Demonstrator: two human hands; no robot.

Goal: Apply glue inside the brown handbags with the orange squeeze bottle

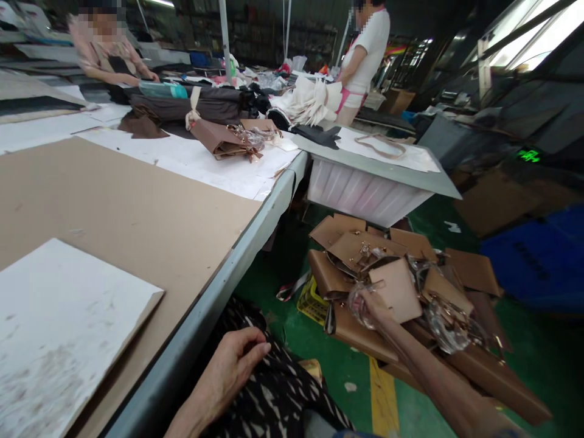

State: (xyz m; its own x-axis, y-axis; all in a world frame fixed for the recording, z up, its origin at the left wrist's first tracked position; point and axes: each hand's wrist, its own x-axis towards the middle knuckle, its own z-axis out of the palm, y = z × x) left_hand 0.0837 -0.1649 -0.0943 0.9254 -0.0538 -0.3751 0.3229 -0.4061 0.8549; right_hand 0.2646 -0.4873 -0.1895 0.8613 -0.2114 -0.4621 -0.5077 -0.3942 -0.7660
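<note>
My right hand [375,308] reaches down into a heap of brown handbags [347,331]. Its fingers are closed round a plastic-wrapped part beside a light beige handbag [396,289], on the near side of the heap; the exact grip is partly hidden. Clear plastic wrap [444,331] and gold-coloured fittings show among the other bags. Over the black-and-white patterned cloth on my lap, my left hand [232,368] is loosely closed, thumb close to the curled fingers, with nothing visible in it.
A table edge [237,255] runs along my left, with a white board [68,328] on its brown surface. Folded brown bag pieces [225,140] lie farther back. Beyond the heap stands a white plastic bin [365,188]; a yellow crate [312,301] sits beneath. Two people work behind.
</note>
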